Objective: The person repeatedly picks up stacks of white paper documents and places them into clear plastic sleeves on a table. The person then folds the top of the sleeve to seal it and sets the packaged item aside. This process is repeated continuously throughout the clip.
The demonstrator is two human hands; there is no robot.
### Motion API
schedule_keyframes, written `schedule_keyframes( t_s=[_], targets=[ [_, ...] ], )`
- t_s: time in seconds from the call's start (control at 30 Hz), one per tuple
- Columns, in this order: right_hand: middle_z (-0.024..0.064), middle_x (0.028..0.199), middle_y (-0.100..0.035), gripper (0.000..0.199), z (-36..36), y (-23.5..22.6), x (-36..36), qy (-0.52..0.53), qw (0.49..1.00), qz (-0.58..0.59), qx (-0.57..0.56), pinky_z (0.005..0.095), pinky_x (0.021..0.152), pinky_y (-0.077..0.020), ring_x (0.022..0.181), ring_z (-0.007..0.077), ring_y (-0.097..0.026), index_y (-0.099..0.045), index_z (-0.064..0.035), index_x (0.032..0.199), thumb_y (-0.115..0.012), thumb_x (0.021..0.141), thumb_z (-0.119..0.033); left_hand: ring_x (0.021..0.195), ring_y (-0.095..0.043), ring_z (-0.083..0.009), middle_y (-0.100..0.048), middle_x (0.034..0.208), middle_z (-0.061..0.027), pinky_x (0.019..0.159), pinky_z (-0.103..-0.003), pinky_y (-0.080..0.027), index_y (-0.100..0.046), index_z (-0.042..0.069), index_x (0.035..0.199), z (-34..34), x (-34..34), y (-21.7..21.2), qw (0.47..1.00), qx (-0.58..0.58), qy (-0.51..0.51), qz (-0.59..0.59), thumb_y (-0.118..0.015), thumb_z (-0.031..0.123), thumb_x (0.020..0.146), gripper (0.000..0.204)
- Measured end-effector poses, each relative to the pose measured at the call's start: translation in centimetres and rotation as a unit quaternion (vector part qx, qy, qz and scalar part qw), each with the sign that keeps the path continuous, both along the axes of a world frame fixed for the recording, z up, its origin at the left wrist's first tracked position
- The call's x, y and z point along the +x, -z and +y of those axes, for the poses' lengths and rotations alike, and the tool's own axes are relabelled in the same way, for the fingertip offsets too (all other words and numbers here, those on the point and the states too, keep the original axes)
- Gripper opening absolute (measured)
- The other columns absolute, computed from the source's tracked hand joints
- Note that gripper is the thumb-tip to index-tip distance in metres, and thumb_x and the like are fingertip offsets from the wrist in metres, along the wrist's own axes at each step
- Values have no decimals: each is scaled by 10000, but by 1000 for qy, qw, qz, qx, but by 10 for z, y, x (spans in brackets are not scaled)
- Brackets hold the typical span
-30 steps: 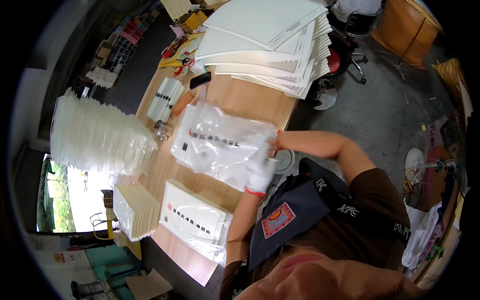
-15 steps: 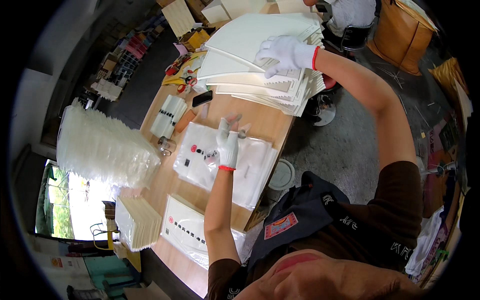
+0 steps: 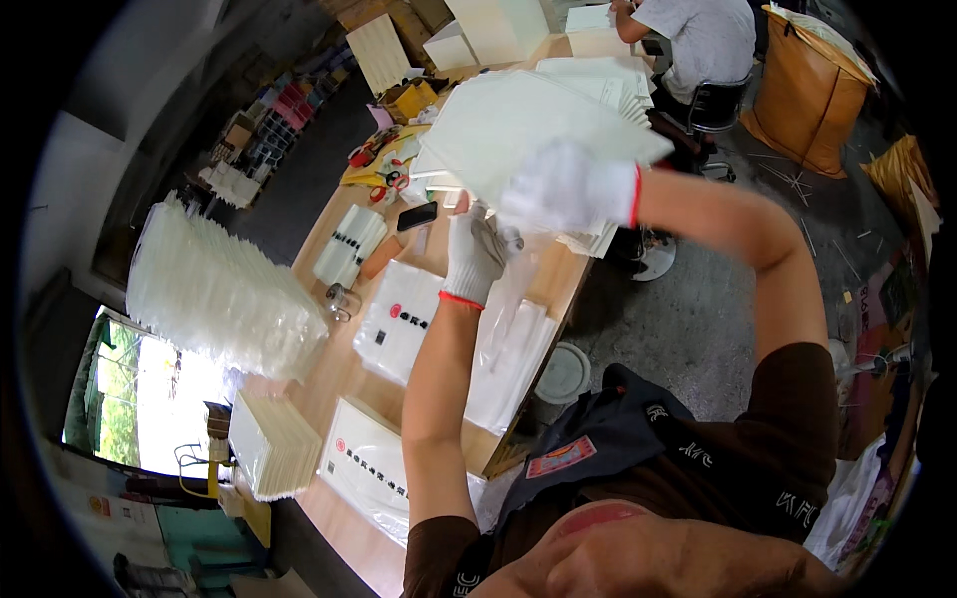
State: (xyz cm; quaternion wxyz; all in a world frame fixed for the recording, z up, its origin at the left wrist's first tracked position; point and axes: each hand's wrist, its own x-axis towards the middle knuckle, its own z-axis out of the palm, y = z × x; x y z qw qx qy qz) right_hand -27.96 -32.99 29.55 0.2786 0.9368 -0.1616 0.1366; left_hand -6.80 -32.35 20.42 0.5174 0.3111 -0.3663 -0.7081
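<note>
My right hand (image 3: 568,189), in a white glove with a red cuff, is blurred by motion and closed on the near edge of a large white sheet (image 3: 538,120). The sheet is tilted above a stack of similar white sheets (image 3: 598,70). Just beside it, my left hand (image 3: 476,254), gloved with bare fingertips, grips the raised edge of a clear plastic bag (image 3: 513,289). That bag hangs over a pile of clear printed bags (image 3: 394,329) on the wooden table (image 3: 324,374). The fingers of my right hand are partly smeared.
On the table lie a phone (image 3: 417,215), scissors (image 3: 396,180), a glass jar (image 3: 342,301) and bagged sheets (image 3: 364,463). A tall plastic-wrapped stack (image 3: 224,284) stands left. Another person (image 3: 688,45) sits at the far right, near a large orange-brown sack (image 3: 807,95).
My right hand has come nearer and down from the stack, bringing a white sheet. My left hand has moved farther up and lifted the edge of a plastic bag.
</note>
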Motion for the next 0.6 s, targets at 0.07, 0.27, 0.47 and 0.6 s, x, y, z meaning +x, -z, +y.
schedule_keyframes(
  t_s=[0.07, 0.27, 0.47, 0.6],
  targets=[
    [52, 789, -611, 402, 44, 8, -13, -48, 986, -111, 117, 371, 624, -487, 754, 252, -629, -576, -174, 1104, -558, 814, -452, 868, -608, -224, -592, 1083, -130, 774, -330, -506, -517, -9, 1148, 13, -10, -16, 992, 32, -80, -90, -500, 138, 872, 313],
    [173, 1109, -608, 455, 19, 58, -86, 186, 825, -310, 435, 287, 906, -444, 1046, 181, -593, -493, -78, 1301, -534, 914, -315, 862, -645, -187, -660, 963, -126, 770, -282, -516, -596, -60, 1059, 62, 65, -56, 946, -48, -8, -322, -453, 134, 843, 323],
    [178, 1203, -540, 584, 67, 109, 7, 20, 753, -483, 448, 366, 982, -379, 1133, 294, -509, -511, -51, 1235, -665, 806, -415, 902, -618, -297, -619, 971, -209, 813, -350, -486, -391, -50, 1250, 124, -23, -24, 699, -278, -85, -653, -684, 231, 759, 637],
    [174, 941, -604, 369, 71, 116, 9, 105, 787, -443, 417, 390, 753, -481, 854, 316, -613, -617, -42, 1065, -631, 828, -325, 761, -570, -238, -560, 1152, -157, 708, -316, -493, -254, 21, 1427, 133, -39, 31, 743, -223, -36, -630, -696, 287, 780, 827]
  ],
)
